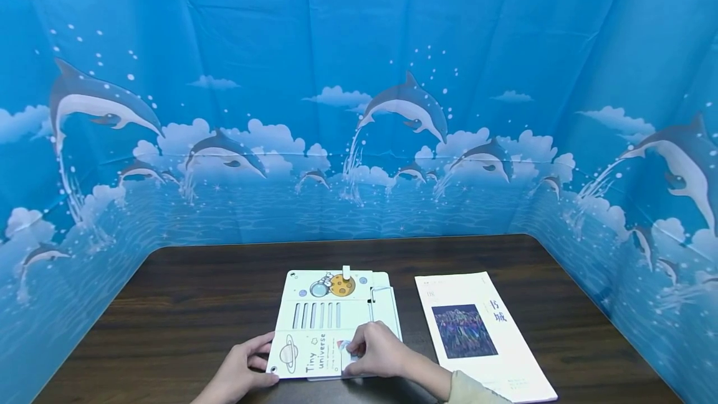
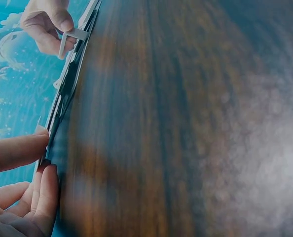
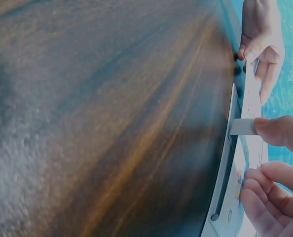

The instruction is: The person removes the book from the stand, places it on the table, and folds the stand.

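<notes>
A white book stand [image 1: 305,323] printed with planets and the words "Tiny universe" lies low on the dark wooden table. My left hand [image 1: 247,363] grips its near left corner, with the board's edge between the digits in the left wrist view. Over the near right part of the stand, my right hand [image 1: 378,351] pinches a pale bent tab [image 3: 242,127]. The thumb presses the tab's end while the other fingers curl over the board. A thin wire bracket [image 1: 382,288] runs along the stand's right side, partly hidden by the right hand.
A white magazine [image 1: 449,292] with a dark picture lies right of the stand, close by the right forearm. Another white tab [image 1: 346,272] stands up at the stand's far edge. A blue dolphin-print curtain [image 1: 359,111] surrounds the table's back and sides.
</notes>
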`<action>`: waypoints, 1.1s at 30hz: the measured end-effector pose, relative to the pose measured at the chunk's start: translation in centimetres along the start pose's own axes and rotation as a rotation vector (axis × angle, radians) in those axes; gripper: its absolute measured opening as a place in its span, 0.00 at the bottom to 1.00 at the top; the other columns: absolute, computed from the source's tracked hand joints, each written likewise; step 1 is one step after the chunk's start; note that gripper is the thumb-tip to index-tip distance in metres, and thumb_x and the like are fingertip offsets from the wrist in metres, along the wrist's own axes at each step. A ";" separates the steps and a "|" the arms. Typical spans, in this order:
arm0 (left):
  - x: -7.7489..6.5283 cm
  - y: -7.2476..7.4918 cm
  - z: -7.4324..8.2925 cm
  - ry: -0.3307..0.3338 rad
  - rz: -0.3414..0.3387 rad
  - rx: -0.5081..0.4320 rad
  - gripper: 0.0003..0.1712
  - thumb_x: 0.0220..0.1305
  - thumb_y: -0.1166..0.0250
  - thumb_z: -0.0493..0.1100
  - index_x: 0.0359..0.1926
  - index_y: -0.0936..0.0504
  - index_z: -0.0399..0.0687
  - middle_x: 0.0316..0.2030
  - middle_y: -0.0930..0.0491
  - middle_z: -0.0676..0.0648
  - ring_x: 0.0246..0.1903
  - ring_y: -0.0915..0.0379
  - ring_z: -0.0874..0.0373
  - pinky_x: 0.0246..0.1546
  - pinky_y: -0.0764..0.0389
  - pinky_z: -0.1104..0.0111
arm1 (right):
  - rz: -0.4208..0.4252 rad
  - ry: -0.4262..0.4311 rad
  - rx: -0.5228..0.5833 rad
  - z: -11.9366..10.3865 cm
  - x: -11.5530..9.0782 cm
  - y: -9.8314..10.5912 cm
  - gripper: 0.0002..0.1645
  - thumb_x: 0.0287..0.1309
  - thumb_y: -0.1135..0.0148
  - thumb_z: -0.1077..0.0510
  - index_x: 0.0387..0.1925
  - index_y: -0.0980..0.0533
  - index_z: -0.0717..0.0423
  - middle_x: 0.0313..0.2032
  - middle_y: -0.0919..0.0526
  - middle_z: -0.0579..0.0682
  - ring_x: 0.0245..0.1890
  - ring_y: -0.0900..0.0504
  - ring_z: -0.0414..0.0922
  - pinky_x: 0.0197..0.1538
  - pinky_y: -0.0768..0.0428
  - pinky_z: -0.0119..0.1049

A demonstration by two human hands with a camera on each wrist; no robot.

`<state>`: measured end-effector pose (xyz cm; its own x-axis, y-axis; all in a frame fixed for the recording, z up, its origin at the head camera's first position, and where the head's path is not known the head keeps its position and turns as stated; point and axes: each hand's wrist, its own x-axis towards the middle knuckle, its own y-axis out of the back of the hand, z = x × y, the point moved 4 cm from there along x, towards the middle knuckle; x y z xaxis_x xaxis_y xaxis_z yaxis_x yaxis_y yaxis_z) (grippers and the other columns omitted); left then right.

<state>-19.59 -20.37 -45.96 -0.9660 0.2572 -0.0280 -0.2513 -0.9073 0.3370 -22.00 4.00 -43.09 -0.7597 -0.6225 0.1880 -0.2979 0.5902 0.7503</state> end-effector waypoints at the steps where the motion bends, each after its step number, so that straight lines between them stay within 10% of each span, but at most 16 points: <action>1: 0.0 0.0 0.0 0.004 0.001 0.003 0.46 0.36 0.30 0.25 0.57 0.43 0.15 0.41 0.25 0.36 0.28 0.25 0.60 0.26 0.23 0.72 | 0.003 0.000 0.002 0.0 0.0 0.0 0.15 0.32 0.25 0.58 0.26 0.17 0.61 0.20 0.23 0.40 0.20 0.31 0.26 0.24 0.29 0.18; 13: 0.0 0.1 -0.1 0.010 -0.011 0.014 0.45 0.37 0.29 0.26 0.57 0.42 0.17 0.41 0.24 0.36 0.29 0.25 0.59 0.26 0.23 0.72 | -0.038 0.067 -0.072 0.5 0.4 0.6 0.17 0.36 0.26 0.54 0.30 0.17 0.60 0.24 0.20 0.40 0.23 0.28 0.27 0.27 0.28 0.17; 33: 0.1 0.2 -0.4 -0.024 -0.029 0.006 0.45 0.38 0.29 0.27 0.57 0.43 0.16 0.41 0.25 0.35 0.28 0.24 0.61 0.25 0.22 0.72 | 0.113 -0.130 0.005 7.6 7.5 4.3 0.26 0.44 0.31 0.61 0.46 0.26 0.70 0.38 0.20 0.57 0.39 0.22 0.49 0.41 0.22 0.39</action>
<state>-19.81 -20.68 -46.29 -0.9566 0.2911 -0.0152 -0.2786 -0.8976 0.3417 -33.40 5.75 -43.32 -0.8568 -0.4804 0.1875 -0.2090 0.6558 0.7254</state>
